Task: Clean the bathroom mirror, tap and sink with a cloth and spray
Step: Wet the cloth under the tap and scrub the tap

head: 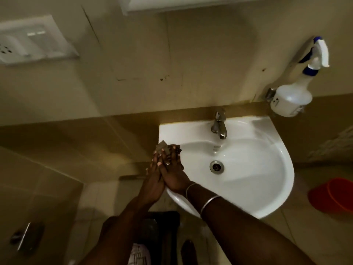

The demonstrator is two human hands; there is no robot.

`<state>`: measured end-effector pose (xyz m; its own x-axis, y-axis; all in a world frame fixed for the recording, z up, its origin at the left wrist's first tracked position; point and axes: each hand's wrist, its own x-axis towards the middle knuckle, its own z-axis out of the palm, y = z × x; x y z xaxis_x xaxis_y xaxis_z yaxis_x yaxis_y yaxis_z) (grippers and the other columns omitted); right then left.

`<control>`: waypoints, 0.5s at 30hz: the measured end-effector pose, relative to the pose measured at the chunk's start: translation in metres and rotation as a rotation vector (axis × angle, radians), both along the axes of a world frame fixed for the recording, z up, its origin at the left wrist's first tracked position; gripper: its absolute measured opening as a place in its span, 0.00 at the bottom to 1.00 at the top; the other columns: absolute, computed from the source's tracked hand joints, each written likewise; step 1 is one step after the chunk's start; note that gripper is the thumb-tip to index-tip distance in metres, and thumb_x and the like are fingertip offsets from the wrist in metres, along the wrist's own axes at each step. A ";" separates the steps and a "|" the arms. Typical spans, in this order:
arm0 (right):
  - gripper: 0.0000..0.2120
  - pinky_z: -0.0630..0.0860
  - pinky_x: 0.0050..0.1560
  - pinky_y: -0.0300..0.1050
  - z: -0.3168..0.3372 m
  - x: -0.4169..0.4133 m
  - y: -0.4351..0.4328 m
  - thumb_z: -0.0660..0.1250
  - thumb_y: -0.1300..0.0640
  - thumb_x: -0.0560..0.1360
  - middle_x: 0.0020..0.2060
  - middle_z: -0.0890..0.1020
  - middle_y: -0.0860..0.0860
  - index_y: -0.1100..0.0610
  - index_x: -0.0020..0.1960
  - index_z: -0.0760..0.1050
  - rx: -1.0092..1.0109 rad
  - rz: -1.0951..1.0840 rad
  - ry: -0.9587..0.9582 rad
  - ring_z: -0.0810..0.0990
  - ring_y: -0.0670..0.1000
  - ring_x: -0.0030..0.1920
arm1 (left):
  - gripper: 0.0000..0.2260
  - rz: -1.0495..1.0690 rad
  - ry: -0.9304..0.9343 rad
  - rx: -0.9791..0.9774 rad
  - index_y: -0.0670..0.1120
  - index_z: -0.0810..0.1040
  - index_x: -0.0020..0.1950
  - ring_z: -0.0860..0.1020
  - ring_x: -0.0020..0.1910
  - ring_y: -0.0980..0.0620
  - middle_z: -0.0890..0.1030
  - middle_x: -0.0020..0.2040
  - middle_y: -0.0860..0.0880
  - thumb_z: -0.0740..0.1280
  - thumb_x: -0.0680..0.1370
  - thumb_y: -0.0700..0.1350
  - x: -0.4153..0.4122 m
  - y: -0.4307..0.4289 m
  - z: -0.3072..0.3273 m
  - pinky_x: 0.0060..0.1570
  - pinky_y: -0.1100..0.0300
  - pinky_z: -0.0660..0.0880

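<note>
Left grip (pixel 152 174) and right grip (pixel 174 176) are meeting palm to palm over the left rim of the sink (pixel 267 188). Both are closing on the cloth (pixel 163 148), which is bunching between them and poking out past the fingertips. Left fingers are lying across the back of the right hand. Blur is hiding how tightly they are curling.

Likely wringing or folding the cloth. Keeping it over the rim is letting any drips go into the basin, not onto the floor.

The tap (pixel 218 127) is sitting at the middle of the sink's back edge. A thin stream seems to be falling toward the drain (pixel 216 166), probably for wetting or rinsing the cloth.

The spray bottle (pixel 292 98) is hanging on the wall off a metal fitting, above the sink's back right corner. It is well apart from both hands, parked within reach while they are busy.

A red bucket (pixel 334 196) is sitting on the floor beyond the sink's right edge.

Judging mid-task: the cloth is being prepped and the basin wipe is not looking finished.
</note>
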<state>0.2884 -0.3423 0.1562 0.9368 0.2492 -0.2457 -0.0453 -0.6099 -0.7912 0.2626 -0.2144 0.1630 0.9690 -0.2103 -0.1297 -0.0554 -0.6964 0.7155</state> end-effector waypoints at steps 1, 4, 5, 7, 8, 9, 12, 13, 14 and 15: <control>0.28 0.36 0.80 0.60 0.000 -0.013 -0.001 0.48 0.40 0.86 0.81 0.30 0.49 0.38 0.82 0.39 0.044 -0.011 0.046 0.26 0.54 0.79 | 0.30 0.001 0.005 0.025 0.53 0.45 0.84 0.42 0.83 0.56 0.40 0.84 0.54 0.43 0.83 0.61 -0.012 -0.002 -0.003 0.82 0.43 0.46; 0.28 0.38 0.81 0.56 0.010 -0.048 -0.012 0.47 0.43 0.87 0.83 0.39 0.50 0.43 0.83 0.42 -0.012 0.055 0.072 0.36 0.55 0.82 | 0.28 0.018 0.020 0.112 0.53 0.45 0.84 0.39 0.82 0.54 0.38 0.83 0.54 0.45 0.84 0.55 -0.048 -0.014 -0.001 0.81 0.40 0.44; 0.28 0.39 0.82 0.55 0.014 -0.060 -0.019 0.46 0.42 0.87 0.83 0.41 0.49 0.44 0.83 0.42 -0.033 0.097 0.068 0.37 0.54 0.82 | 0.28 0.025 0.026 0.140 0.52 0.44 0.84 0.38 0.82 0.54 0.37 0.83 0.54 0.46 0.85 0.54 -0.063 -0.020 0.004 0.81 0.39 0.43; 0.30 0.43 0.82 0.56 0.022 -0.085 -0.036 0.45 0.37 0.84 0.84 0.45 0.49 0.43 0.83 0.44 -0.085 0.156 0.060 0.42 0.54 0.83 | 0.27 0.016 0.023 0.215 0.52 0.42 0.84 0.36 0.81 0.54 0.37 0.83 0.53 0.48 0.86 0.52 -0.093 -0.032 0.009 0.80 0.38 0.42; 0.30 0.45 0.83 0.56 0.027 -0.097 -0.046 0.46 0.36 0.84 0.84 0.47 0.49 0.43 0.84 0.45 -0.112 0.172 0.058 0.44 0.54 0.83 | 0.28 -0.004 0.022 0.282 0.52 0.40 0.83 0.35 0.81 0.53 0.36 0.83 0.51 0.49 0.86 0.51 -0.107 -0.039 0.011 0.80 0.38 0.41; 0.30 0.49 0.82 0.56 0.030 -0.107 -0.055 0.47 0.37 0.85 0.84 0.49 0.49 0.44 0.84 0.46 -0.140 0.180 0.052 0.48 0.54 0.83 | 0.29 -0.026 0.026 0.364 0.51 0.39 0.83 0.35 0.81 0.51 0.37 0.84 0.50 0.50 0.86 0.51 -0.117 -0.044 0.013 0.80 0.37 0.41; 0.31 0.63 0.77 0.60 0.043 -0.146 -0.086 0.44 0.34 0.83 0.82 0.58 0.49 0.43 0.83 0.51 -0.246 0.180 0.008 0.62 0.56 0.80 | 0.30 -0.098 0.035 0.570 0.50 0.39 0.84 0.37 0.83 0.44 0.36 0.83 0.46 0.46 0.84 0.53 -0.151 -0.071 0.026 0.78 0.37 0.40; 0.31 0.66 0.75 0.60 0.043 -0.155 -0.097 0.44 0.33 0.82 0.81 0.61 0.50 0.42 0.82 0.52 -0.293 0.179 -0.004 0.66 0.57 0.78 | 0.31 -0.127 0.030 0.605 0.49 0.39 0.84 0.37 0.83 0.42 0.36 0.83 0.46 0.42 0.82 0.55 -0.161 -0.081 0.028 0.78 0.38 0.40; 0.30 0.69 0.73 0.60 0.047 -0.163 -0.109 0.44 0.34 0.83 0.80 0.64 0.51 0.43 0.82 0.54 -0.350 0.186 -0.022 0.69 0.58 0.76 | 0.33 -0.147 0.029 0.623 0.49 0.40 0.84 0.38 0.83 0.41 0.37 0.83 0.45 0.37 0.79 0.57 -0.168 -0.091 0.031 0.78 0.37 0.41; 0.29 0.70 0.71 0.59 0.048 -0.171 -0.123 0.44 0.36 0.84 0.78 0.67 0.53 0.44 0.81 0.56 -0.402 0.182 -0.053 0.71 0.59 0.74 | 0.35 -0.164 0.015 0.627 0.47 0.42 0.84 0.40 0.83 0.40 0.39 0.84 0.44 0.35 0.77 0.58 -0.176 -0.103 0.033 0.78 0.37 0.43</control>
<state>0.1174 -0.4650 0.2037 0.9005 0.3058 -0.3092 0.1259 -0.8639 -0.4878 0.0864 -0.3170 0.1957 0.9278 -0.2355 -0.2893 -0.1898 -0.9657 0.1774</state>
